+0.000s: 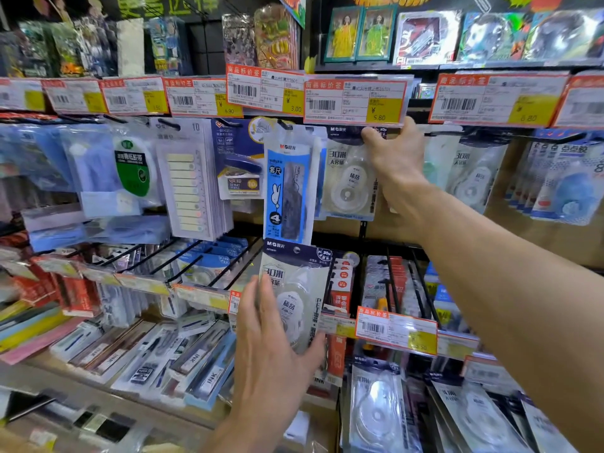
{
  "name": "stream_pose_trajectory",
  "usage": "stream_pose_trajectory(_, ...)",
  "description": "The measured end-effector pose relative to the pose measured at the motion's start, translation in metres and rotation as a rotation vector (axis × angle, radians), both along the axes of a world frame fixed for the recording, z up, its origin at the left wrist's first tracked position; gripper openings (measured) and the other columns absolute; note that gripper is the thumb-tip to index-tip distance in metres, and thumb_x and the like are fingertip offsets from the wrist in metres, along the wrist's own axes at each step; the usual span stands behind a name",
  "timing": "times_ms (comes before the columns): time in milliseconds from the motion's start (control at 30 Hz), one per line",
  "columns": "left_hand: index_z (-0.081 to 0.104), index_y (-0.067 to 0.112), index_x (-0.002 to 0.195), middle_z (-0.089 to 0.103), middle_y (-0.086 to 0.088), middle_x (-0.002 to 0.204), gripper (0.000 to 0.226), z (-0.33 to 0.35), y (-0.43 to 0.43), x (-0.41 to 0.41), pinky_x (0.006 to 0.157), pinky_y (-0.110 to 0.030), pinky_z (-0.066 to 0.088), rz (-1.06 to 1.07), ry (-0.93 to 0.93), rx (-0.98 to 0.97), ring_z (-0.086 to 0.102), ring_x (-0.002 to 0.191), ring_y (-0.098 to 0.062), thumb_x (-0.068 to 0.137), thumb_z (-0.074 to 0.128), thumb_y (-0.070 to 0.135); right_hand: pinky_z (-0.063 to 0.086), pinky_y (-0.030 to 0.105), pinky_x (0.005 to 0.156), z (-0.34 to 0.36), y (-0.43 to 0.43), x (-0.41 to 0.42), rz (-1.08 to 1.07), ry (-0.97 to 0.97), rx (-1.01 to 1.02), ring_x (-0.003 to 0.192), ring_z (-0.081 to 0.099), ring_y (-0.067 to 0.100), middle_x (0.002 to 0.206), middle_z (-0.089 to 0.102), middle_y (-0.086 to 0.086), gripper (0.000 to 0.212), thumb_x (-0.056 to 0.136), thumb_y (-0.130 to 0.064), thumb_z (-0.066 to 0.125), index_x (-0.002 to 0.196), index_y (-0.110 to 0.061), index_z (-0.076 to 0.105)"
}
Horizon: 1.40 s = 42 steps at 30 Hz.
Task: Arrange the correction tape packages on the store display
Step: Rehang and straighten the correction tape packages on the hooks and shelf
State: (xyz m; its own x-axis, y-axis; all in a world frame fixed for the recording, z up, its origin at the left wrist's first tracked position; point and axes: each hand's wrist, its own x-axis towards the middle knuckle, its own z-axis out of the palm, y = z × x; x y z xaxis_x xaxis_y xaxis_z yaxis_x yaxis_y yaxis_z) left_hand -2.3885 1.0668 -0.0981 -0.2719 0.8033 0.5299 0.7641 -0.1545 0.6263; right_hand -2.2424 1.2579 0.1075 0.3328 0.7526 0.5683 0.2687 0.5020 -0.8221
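Observation:
My left hand (273, 341) holds one correction tape package (295, 289) upright in front of the lower shelf, thumb on its right edge and fingers along its left side. The package has a dark header and a clear blister over a round white tape. My right hand (397, 158) reaches up to the upper peg row and pinches the top of a matching hanging correction tape package (348, 181), just under the 5.80 price tag (354, 99). More of the same packages (470, 178) hang to the right.
A blue ruler pack (287, 188) hangs directly left of the hanging tape package. Sticky tabs (188, 181) and a stapler pack (238, 165) hang further left. Black wire pegs (196, 259) jut out below. More tape packages (376, 410) and ink boxes (183, 364) lie at the bottom.

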Motion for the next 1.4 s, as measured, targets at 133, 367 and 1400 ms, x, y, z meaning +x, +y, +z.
stream_pose_trajectory(133,-0.026,0.04,0.146,-0.016,0.024,0.152,0.118,0.005,0.0,0.004,0.118,-0.043,0.032,0.009,0.036,0.001,0.014,0.149,-0.013,0.077,0.066,0.066,0.056,0.039,0.096,-0.004,0.006,0.002,-0.011,-0.001,-0.043,0.1,0.067,0.016,0.109,0.07,0.0,0.036,0.091,-0.037,0.074,0.119,-0.016,0.065)
stream_pose_trajectory(367,-0.019,0.033,0.152,-0.01,0.012,0.158,0.115,0.012,0.002,0.019,0.119,-0.041,0.03,-0.059,0.066,0.07,0.008,0.15,-0.013,0.08,0.065,0.063,0.045,0.02,0.082,-0.052,-0.065,0.008,0.041,0.014,-0.093,0.093,0.059,0.003,0.099,0.056,-0.015,0.04,0.1,-0.045,0.061,0.131,-0.02,0.055)
stream_pose_trajectory(1400,-0.034,0.02,0.147,-0.016,0.003,0.165,0.123,0.02,0.004,0.026,0.121,-0.041,-0.015,-0.043,0.317,-0.333,-0.027,0.135,-0.005,0.066,0.028,0.088,0.06,0.055,0.089,-0.007,-0.101,0.01,0.444,0.151,0.02,0.087,0.077,0.029,0.089,0.079,0.008,0.006,0.091,-0.016,0.078,0.088,-0.012,0.074)
